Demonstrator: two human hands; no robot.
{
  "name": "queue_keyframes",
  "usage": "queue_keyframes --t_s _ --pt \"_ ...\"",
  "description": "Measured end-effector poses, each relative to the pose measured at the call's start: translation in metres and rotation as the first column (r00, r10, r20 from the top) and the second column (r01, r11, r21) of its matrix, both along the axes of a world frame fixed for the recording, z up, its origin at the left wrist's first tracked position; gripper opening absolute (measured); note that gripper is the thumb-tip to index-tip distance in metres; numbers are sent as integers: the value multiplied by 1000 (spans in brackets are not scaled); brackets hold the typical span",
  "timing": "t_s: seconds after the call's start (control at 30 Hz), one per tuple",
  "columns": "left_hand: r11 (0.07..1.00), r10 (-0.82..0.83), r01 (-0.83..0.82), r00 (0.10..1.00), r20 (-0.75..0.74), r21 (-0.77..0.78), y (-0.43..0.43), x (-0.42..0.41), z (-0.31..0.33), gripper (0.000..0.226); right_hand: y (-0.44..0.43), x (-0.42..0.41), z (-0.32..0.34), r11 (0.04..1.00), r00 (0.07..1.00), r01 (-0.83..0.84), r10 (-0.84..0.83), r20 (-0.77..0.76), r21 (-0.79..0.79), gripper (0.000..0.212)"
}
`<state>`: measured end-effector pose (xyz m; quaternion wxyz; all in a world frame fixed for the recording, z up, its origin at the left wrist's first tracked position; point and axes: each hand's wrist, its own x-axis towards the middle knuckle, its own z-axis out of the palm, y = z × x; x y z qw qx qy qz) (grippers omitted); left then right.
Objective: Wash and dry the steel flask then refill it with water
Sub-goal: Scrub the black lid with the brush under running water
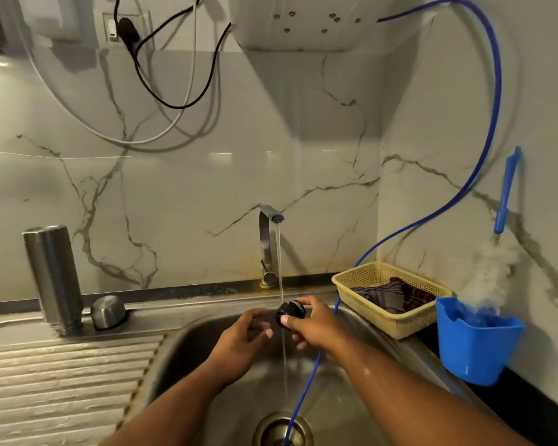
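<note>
Steel flask at back edge of drainboard

Right hand holds black stopper under tap stream.

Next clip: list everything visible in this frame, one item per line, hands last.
steel flask: one, silver, standing on the drainboard, left
steel cap: one, silver, beside the flask
black stopper: one, black, under the stream, in right hand
tap: one, steel, behind the sink, running
sink: one, steel, centre
blue tube: one, blue, from upper wall into the drain
basket: one, yellow, right of sink, holding cloths
holder: one, blue, far right
bottle brush: one, blue handle, white bristles, in the holder
cables: two, black and white, upper wall
left hand: one, loosely curled, empty, beside the stopper
right hand: one, grips the stopper
</note>
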<state>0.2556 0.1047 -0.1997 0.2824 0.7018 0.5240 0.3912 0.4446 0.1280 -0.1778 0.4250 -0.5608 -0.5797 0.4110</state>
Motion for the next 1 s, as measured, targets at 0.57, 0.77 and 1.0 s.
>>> queue_keyframes --t_s 0.57,0.77,1.0 --pt "988 -150 155 973 -175 11 -2 6 2 68 18 -8 -16 997 987 42 -31 -159 70 59" --pt "996 88 -86 989 -118 26 33 -5 17 54 14 -10 -15 996 998 9 -3 -70 85 58" --pt "994 98 -104 982 -160 -31 94 3 46 86 22 -14 -22 996 998 -28 32 -54 80 59"
